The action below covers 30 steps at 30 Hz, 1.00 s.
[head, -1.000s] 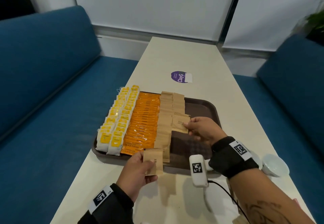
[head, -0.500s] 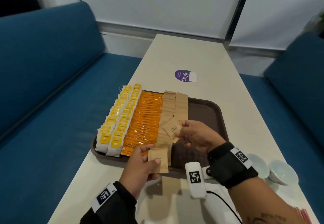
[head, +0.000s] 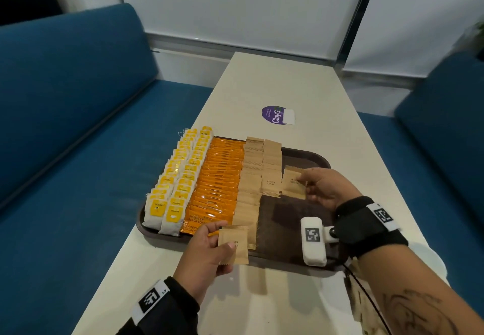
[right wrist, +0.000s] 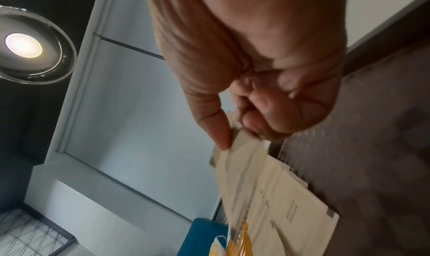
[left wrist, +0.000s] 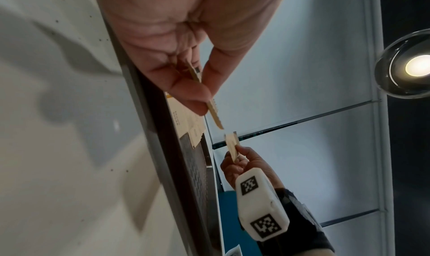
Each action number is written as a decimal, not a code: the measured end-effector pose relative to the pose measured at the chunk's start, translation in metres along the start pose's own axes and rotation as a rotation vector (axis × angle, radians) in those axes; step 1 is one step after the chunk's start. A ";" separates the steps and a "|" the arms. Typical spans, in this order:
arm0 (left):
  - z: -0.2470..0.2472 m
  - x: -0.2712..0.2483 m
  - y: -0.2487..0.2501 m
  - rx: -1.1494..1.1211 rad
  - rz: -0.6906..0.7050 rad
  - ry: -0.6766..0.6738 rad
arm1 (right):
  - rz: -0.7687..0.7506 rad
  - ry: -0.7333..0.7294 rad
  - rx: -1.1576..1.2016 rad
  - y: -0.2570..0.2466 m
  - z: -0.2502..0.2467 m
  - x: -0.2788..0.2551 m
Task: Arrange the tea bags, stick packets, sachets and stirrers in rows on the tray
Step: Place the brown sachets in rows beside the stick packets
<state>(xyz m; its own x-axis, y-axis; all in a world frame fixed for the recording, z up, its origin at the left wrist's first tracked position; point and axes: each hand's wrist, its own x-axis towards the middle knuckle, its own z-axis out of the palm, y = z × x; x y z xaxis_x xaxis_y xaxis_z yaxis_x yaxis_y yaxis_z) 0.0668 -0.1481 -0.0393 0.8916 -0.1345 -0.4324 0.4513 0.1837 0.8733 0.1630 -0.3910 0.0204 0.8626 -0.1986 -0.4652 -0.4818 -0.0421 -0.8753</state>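
head view: my right hand [head: 326, 190] pinching a brown sachet [head: 293, 182], lifted rightward off the row since before; left hand [head: 207, 252] pinches spare sachets [head: 234, 244]. third row starting.

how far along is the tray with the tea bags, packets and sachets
Well along. Done: two rows of yellow tea bags, a row of orange stick packets and one full row of brown sachets on the tray. In hand: the right hand holds a sachet by the half-filled second row; the left hand holds a small stack. Left: the second sachet row; no stirrers visible.
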 end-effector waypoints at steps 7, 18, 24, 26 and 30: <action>0.002 -0.002 -0.001 -0.007 -0.010 -0.016 | -0.023 0.027 -0.491 0.002 0.022 0.030; -0.004 -0.008 0.003 0.020 0.014 -0.042 | 0.070 0.125 -0.780 0.000 0.053 0.063; 0.001 -0.011 0.008 0.004 0.051 -0.051 | -0.186 -0.059 -0.508 -0.002 0.038 -0.018; 0.005 -0.011 0.010 -0.004 0.072 -0.043 | -0.152 -0.218 -0.425 0.008 0.036 -0.058; 0.020 -0.015 0.012 -0.052 0.110 -0.029 | -0.005 -0.386 -0.245 0.051 0.037 -0.104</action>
<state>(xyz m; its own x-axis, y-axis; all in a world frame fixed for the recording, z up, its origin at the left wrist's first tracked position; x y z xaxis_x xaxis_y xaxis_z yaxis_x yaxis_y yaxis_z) 0.0583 -0.1631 -0.0185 0.9345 -0.1392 -0.3275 0.3531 0.2490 0.9018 0.0546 -0.3363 0.0189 0.8367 0.1794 -0.5174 -0.4600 -0.2821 -0.8419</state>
